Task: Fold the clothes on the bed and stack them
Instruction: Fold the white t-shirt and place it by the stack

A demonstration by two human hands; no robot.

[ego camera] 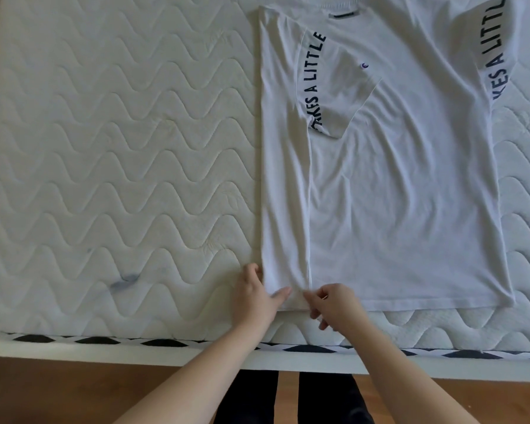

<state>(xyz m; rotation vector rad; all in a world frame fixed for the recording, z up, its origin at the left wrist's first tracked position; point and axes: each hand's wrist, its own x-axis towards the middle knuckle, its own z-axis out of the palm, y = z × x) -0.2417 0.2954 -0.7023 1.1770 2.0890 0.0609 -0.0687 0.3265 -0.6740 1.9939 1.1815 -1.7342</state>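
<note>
Both bare forearms are stretched forward from the bottom of the view and brought close together at the near hem of the white T-shirt (395, 185). The left hand (254, 296) is laid at the hem's folded corner, thumb pointed across the cloth toward the other hand, the fingers tucked along the shirt's edge. The right hand (334, 304) is held just beside it, knuckles up, fingers curled, and the hem is pinched between thumb and forefinger. Both wrists are kept low. The two hands are almost touching.
</note>
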